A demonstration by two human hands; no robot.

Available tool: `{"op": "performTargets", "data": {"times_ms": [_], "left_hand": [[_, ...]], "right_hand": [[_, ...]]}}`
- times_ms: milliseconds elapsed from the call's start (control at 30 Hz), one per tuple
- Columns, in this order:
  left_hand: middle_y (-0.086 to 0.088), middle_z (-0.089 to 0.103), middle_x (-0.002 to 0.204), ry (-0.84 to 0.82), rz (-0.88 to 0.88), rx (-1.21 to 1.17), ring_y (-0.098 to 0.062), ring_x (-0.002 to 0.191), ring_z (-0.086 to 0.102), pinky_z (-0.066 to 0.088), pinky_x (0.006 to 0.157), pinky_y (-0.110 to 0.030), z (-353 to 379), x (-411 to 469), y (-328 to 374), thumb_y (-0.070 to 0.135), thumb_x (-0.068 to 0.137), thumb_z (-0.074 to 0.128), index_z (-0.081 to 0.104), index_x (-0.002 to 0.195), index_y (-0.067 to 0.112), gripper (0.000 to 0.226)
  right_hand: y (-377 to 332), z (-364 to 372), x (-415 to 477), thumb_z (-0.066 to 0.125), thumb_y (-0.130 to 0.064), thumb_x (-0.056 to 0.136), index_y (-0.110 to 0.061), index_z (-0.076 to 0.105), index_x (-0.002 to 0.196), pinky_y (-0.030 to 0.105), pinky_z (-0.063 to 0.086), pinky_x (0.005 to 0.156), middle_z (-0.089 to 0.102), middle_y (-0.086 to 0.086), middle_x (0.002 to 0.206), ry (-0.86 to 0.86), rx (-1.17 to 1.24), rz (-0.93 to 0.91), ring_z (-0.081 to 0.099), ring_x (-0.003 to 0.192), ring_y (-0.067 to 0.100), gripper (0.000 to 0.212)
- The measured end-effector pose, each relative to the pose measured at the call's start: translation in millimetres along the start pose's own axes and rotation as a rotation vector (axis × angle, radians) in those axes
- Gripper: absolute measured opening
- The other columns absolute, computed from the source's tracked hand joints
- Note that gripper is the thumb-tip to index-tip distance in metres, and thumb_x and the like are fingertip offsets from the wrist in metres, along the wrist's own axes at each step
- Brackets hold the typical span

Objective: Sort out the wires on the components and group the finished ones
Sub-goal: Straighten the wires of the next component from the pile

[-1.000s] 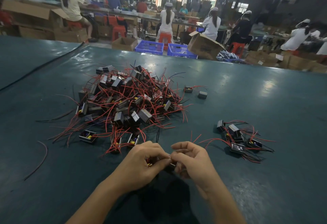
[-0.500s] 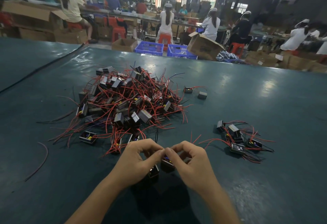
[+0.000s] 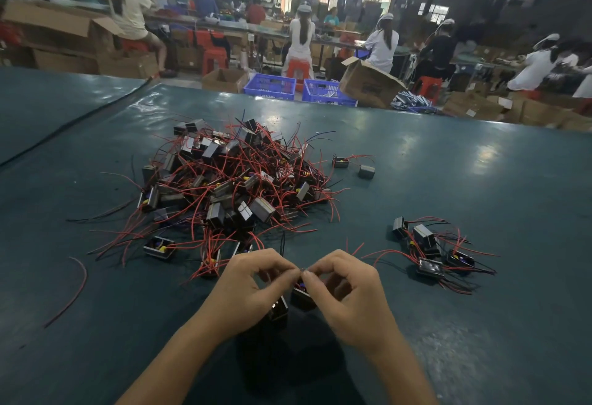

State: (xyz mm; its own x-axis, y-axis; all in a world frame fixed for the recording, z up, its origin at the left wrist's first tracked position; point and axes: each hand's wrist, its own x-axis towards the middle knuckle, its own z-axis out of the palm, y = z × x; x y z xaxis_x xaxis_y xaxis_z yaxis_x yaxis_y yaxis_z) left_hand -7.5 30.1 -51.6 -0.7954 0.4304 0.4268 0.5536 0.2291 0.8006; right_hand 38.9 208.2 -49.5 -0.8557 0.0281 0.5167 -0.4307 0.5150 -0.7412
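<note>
A big heap of small black components with tangled red wires (image 3: 230,187) lies mid-table. A smaller group of several components (image 3: 432,254) lies to the right. My left hand (image 3: 253,286) and my right hand (image 3: 349,289) meet fingertip to fingertip just above the table, pinching a thin wire between them. Under the fingertips hangs one black component (image 3: 301,297), and a second black component (image 3: 278,311) shows below my left palm. The wire itself is mostly hidden by my fingers.
Two stray components (image 3: 352,166) sit right of the heap, and a loose red wire (image 3: 72,292) lies at the left. The dark green table (image 3: 480,180) stretches wide. Beyond its far edge are blue crates (image 3: 272,86), cardboard boxes and seated workers.
My hands have lifted slightly and drawn their fingertips together on the wire; the components that were hidden in my hands a second ago now hang below them.
</note>
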Motion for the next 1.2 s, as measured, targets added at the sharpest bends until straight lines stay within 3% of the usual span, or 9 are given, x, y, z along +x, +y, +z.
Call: {"op": "performTargets", "data": {"times_ms": [233,333,600,800,1033,1133,1200], "left_hand": [[0.01,0.071,0.076,-0.119,-0.128,-0.219,-0.007,0.074,0.066,0.05,0.068,-0.019,-5,1,5,0.025,0.088,0.063,0.074,0.082,0.038,0.018],[0.008,0.071,0.075,-0.13,-0.159,-0.33,-0.004,0.073,0.065,0.049,0.067,-0.017,-5,1,8,0.023,0.088,0.062,0.075,0.083,0.034,0.018],[0.003,0.07,0.073,-0.157,-0.188,-0.393,-0.006,0.07,0.063,0.047,0.067,-0.017,-3,0,10,0.02,0.086,0.062,0.076,0.08,0.027,0.017],[0.003,0.07,0.071,-0.144,-0.204,-0.477,-0.004,0.068,0.063,0.047,0.065,-0.015,-3,-1,11,0.017,0.085,0.062,0.077,0.076,0.025,0.019],[0.005,0.068,0.07,-0.208,-0.194,-0.494,-0.005,0.068,0.061,0.047,0.066,-0.016,-4,-1,11,0.015,0.087,0.062,0.076,0.079,0.021,0.018],[0.004,0.068,0.072,-0.242,-0.196,-0.511,-0.006,0.07,0.061,0.047,0.068,-0.017,-5,-1,10,0.014,0.087,0.061,0.074,0.081,0.015,0.014],[0.004,0.067,0.072,-0.266,-0.18,-0.481,-0.007,0.07,0.061,0.046,0.068,-0.018,-5,-2,10,0.015,0.087,0.062,0.073,0.08,0.016,0.013]], "right_hand": [[0,-2,2,0.073,-0.013,0.084,-0.018,0.076,0.092,0.016,0.043,0.051,0.065,-0.01,0.086,-0.003,0.104,-0.08,0.059,0.059,0.009,0.01],[0,-3,2,0.073,-0.011,0.084,-0.02,0.077,0.096,0.018,0.043,0.051,0.067,-0.008,0.086,-0.036,0.163,-0.062,0.059,0.06,0.01,0.015],[-2,-5,3,0.076,-0.015,0.081,-0.018,0.078,0.09,0.014,0.042,0.054,0.066,-0.009,0.085,-0.052,0.177,-0.056,0.061,0.063,0.008,0.009],[-2,-8,1,0.07,-0.013,0.086,-0.019,0.078,0.095,0.018,0.045,0.058,0.069,-0.006,0.087,-0.123,0.283,0.068,0.063,0.068,0.01,0.014],[-4,-8,1,0.073,-0.009,0.084,-0.023,0.078,0.091,0.017,0.045,0.058,0.068,-0.008,0.084,-0.139,0.303,0.072,0.063,0.069,0.008,0.017],[-7,-9,1,0.077,-0.024,0.081,-0.027,0.077,0.087,0.019,0.043,0.055,0.066,-0.009,0.081,-0.153,0.3,0.069,0.059,0.065,0.007,0.006],[-8,-9,1,0.079,-0.04,0.077,-0.03,0.076,0.082,0.021,0.042,0.054,0.065,-0.01,0.077,-0.149,0.293,0.07,0.056,0.064,0.007,0.012]]}}
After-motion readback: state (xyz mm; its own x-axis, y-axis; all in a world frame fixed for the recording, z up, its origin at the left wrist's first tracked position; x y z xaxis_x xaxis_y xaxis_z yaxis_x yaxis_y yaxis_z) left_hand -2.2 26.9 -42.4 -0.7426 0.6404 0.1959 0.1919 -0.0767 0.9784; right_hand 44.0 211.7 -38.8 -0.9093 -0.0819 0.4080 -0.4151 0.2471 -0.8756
